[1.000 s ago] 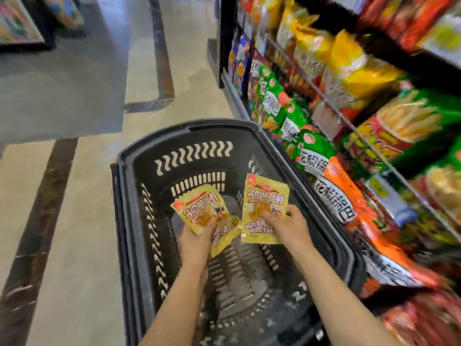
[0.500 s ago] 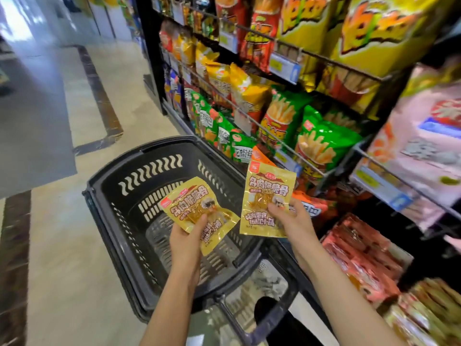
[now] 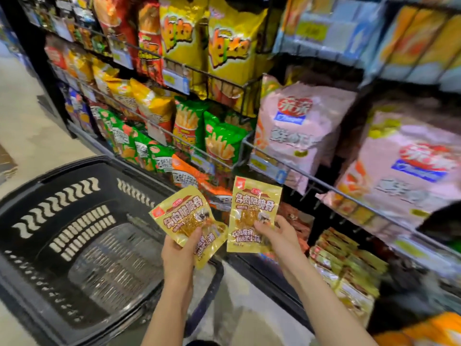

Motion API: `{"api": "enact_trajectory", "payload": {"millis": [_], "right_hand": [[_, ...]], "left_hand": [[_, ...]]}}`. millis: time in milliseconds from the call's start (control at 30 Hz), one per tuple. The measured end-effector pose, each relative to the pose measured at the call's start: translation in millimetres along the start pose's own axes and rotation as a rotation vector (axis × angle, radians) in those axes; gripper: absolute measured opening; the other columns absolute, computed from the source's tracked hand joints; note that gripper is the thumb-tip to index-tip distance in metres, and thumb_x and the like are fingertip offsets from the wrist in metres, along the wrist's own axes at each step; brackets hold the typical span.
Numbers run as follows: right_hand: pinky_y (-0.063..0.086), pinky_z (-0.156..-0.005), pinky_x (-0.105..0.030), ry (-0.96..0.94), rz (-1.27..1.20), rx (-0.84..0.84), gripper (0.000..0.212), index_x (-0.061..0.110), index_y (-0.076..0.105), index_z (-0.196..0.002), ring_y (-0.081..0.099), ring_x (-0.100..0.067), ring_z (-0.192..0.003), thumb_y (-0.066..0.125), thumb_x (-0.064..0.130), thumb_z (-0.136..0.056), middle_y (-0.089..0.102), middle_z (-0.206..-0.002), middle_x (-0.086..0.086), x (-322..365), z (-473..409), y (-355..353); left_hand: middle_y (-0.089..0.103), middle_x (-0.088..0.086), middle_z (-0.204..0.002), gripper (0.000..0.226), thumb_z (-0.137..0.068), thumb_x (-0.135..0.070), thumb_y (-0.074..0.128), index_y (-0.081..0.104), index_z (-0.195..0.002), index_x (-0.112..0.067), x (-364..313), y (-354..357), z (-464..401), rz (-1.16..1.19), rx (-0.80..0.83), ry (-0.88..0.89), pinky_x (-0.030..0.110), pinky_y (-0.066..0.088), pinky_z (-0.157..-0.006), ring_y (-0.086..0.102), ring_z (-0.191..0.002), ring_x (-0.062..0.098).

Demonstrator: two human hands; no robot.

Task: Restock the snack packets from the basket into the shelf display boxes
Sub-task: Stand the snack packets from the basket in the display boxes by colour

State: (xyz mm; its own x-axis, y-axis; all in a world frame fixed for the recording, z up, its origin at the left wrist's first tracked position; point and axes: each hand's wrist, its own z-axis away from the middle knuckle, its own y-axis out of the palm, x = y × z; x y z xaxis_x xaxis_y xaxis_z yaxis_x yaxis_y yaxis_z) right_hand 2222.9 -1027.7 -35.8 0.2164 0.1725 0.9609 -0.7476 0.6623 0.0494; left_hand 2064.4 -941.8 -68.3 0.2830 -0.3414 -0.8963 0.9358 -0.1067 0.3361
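Note:
My left hand grips a yellow snack packet, tilted to the left, above the right rim of the black basket. My right hand pinches a second yellow packet, held upright in front of the low shelf. The basket stands on the floor at the lower left, and its inside looks bare. Display boxes with yellow-green packets sit on the bottom shelf, to the right of my right hand.
Wire shelves full of big snack bags rise ahead and to the right: pink bags, green fry bags, yellow bags. Pale floor stretches to the left behind the basket.
The view has swung up and right from the basket to the shelves. Both hands have carried their packets out over the basket's right rim toward the lower shelf.

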Motion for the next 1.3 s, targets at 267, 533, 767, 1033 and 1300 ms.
{"api": "enact_trajectory", "payload": {"millis": [267,533,767,1033,1300], "right_hand": [[0.037,-0.097,-0.026,0.099,-0.028,-0.158,0.046,0.02,0.044,-0.123,0.046,-0.013,-0.12,0.069,0.024,-0.084,0.047,-0.127,0.015,-44.0,17.5,-85.8],[0.033,-0.107,-0.032,0.155,-0.143,-0.399,0.084,0.012,0.025,-0.147,0.035,-0.02,-0.137,0.072,0.033,-0.08,0.034,-0.147,-0.001,-95.7,32.5,-165.0],[0.038,-0.108,-0.042,0.214,-0.202,-0.598,0.085,0.004,0.031,-0.145,0.041,-0.025,-0.133,0.077,0.027,-0.077,0.038,-0.147,-0.006,-145.1,28.1,-211.6],[0.049,-0.077,-0.039,0.28,0.118,-0.809,0.037,-0.001,0.059,-0.098,0.062,-0.025,-0.095,0.075,0.026,-0.078,0.067,-0.095,-0.009,-194.1,7.2,-270.8],[0.05,-0.077,-0.038,0.325,0.387,-0.815,0.023,0.012,0.061,-0.091,0.063,-0.026,-0.084,0.071,0.03,-0.081,0.067,-0.085,-0.003,-226.7,-10.4,-297.3]], "left_hand": [[0.07,0.007,-0.097,0.025,-0.077,-0.013,0.071,0.062,-0.101,-0.014,60.8,49.2,13.0,-0.042,0.126,-0.074,0.026,0.056,-0.062,0.066,-0.081,0.021],[0.068,0.01,-0.098,0.021,-0.084,-0.008,0.066,0.061,-0.105,-0.005,129.6,102.1,31.6,-0.217,0.268,-0.131,0.036,0.049,-0.074,0.064,-0.083,0.022],[0.067,-0.002,-0.079,0.009,-0.085,-0.006,0.065,0.062,-0.084,-0.014,187.0,139.8,38.6,-0.342,0.373,-0.147,0.013,0.049,-0.05,0.064,-0.062,0.004],[0.07,-0.003,-0.085,0.008,-0.083,-0.007,0.068,0.067,-0.087,-0.014,254.4,172.3,24.6,-0.4,0.453,-0.192,0.032,0.05,-0.073,0.063,-0.08,0.017],[0.065,0.001,-0.079,0.017,-0.08,-0.011,0.072,0.057,-0.074,-0.015,305.8,192.9,11.5,-0.446,0.368,-0.18,0.044,0.048,-0.084,0.059,-0.078,0.021]]}}
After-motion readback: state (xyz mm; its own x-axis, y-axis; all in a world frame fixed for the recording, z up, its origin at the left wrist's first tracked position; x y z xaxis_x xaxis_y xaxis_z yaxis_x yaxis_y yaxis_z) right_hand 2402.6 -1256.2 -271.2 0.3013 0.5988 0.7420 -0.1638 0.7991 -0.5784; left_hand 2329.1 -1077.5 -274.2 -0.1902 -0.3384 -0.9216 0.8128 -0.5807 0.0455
